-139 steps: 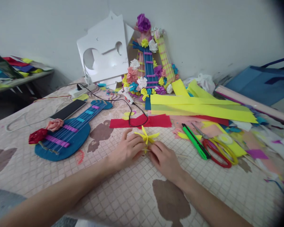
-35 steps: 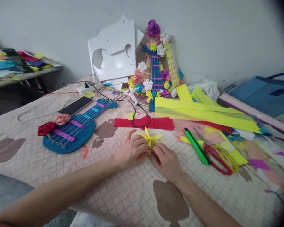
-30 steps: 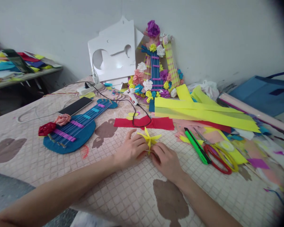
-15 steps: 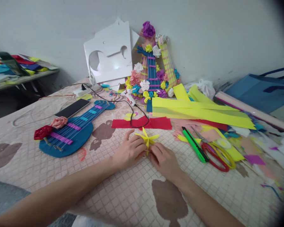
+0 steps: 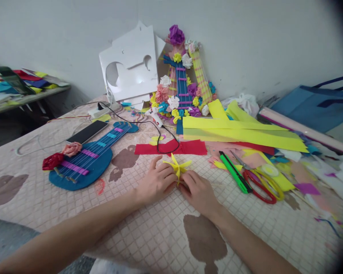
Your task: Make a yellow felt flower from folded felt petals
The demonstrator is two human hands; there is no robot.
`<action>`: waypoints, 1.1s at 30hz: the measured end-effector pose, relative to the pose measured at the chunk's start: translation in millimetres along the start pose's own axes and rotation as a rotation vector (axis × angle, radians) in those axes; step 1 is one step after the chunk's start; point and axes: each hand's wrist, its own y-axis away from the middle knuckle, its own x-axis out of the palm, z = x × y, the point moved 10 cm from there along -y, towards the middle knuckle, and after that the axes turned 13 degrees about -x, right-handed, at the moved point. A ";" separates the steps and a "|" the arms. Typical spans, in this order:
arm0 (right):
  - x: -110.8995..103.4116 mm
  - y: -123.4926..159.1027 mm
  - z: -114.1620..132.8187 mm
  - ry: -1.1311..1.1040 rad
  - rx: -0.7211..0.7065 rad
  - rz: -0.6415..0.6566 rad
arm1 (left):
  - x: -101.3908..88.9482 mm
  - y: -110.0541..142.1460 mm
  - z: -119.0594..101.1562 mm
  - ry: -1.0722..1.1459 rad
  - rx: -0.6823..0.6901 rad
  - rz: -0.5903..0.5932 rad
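A yellow paper flower [image 5: 177, 166] with narrow pointed petals is held between my two hands over the table. My left hand [image 5: 157, 182] pinches its base from the left, index finger raised. From the right, the fingers of my right hand [image 5: 198, 192] close on the same base. The exact grip under the petals is hidden by the fingers. Just beyond the flower lies a strip of red crepe paper [image 5: 188, 148] with a black cable across it. A green utility knife [image 5: 233, 173] and scissors with red handles [image 5: 258, 186] lie right of my right hand.
A blue paper guitar [image 5: 94, 163] with red and pink roses lies at left, beside a phone [image 5: 87, 131]. A glue gun [image 5: 155, 116] and flower-covered guitars [image 5: 184, 83] stand behind. Yellow paper strips [image 5: 242, 133] and scraps cover the right. A white foam board [image 5: 128, 64] leans on the wall.
Both hands keep their hold on the yellow flower, with barely any movement. The whole view has shifted very slightly.
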 end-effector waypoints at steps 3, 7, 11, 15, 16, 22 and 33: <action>-1.2 -0.2 2.5 0.031 -0.025 -0.011 | 1.9 0.3 0.1 0.007 0.000 0.011; -2.6 0.0 3.7 0.015 -0.041 -0.018 | 4.0 0.4 1.8 0.011 -0.016 0.023; -3.8 -0.3 2.9 -0.011 -0.026 -0.008 | 3.0 -0.6 2.0 0.033 -0.029 0.026; -4.6 -0.6 2.0 -0.085 -0.013 -0.007 | 1.2 -1.4 4.5 0.067 -0.058 0.022; -5.2 -0.6 2.1 -0.096 -0.014 -0.011 | 0.9 -1.5 5.2 0.077 -0.064 0.022; -4.6 -0.4 0.9 -0.121 -0.002 -0.003 | 5.0 -1.5 7.3 0.101 -0.090 0.081; 0.0 1.9 -4.3 -0.175 0.039 0.020 | 6.5 -1.6 11.6 0.169 -0.156 0.093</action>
